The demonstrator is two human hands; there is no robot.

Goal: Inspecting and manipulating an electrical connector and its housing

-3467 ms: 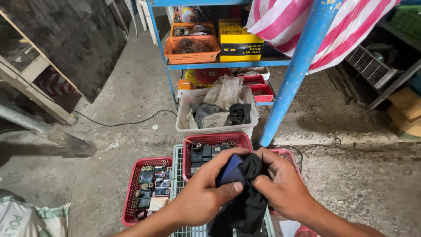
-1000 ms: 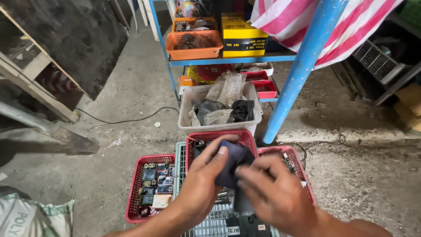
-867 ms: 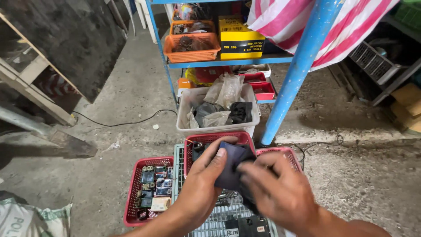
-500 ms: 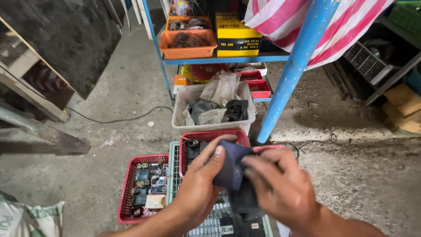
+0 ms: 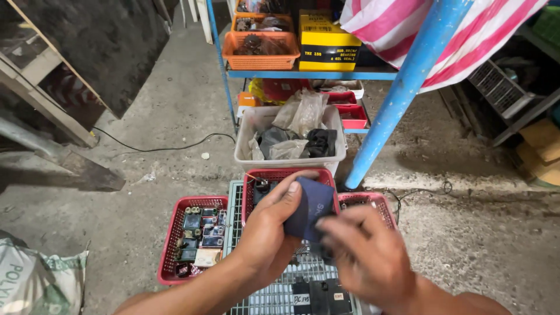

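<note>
My left hand (image 5: 269, 233) grips a small dark blue boxy part (image 5: 310, 207) from its left side, thumb on top. Blurred with motion, my right hand (image 5: 367, 259) touches the same part from the lower right, with a dark cloth (image 5: 326, 248) partly seen under its fingers. Both hands hover over a red basket (image 5: 274, 175) and a grey wire tray (image 5: 274, 291) on the concrete floor. Much of the part is hidden by my fingers.
A red basket (image 5: 172, 245) of small electrical parts sits at left, another red basket (image 5: 373, 199) at right. Behind stand a white tub (image 5: 248, 137) of bagged parts, a blue shelf (image 5: 309, 74) with an orange basket (image 5: 261, 53) and yellow box (image 5: 326, 49), and a blue post (image 5: 402, 93).
The dark cloth that hung from both hands is now bunched under my right hand. My right hand has kept moving over the blue part; the view has shifted slightly.
</note>
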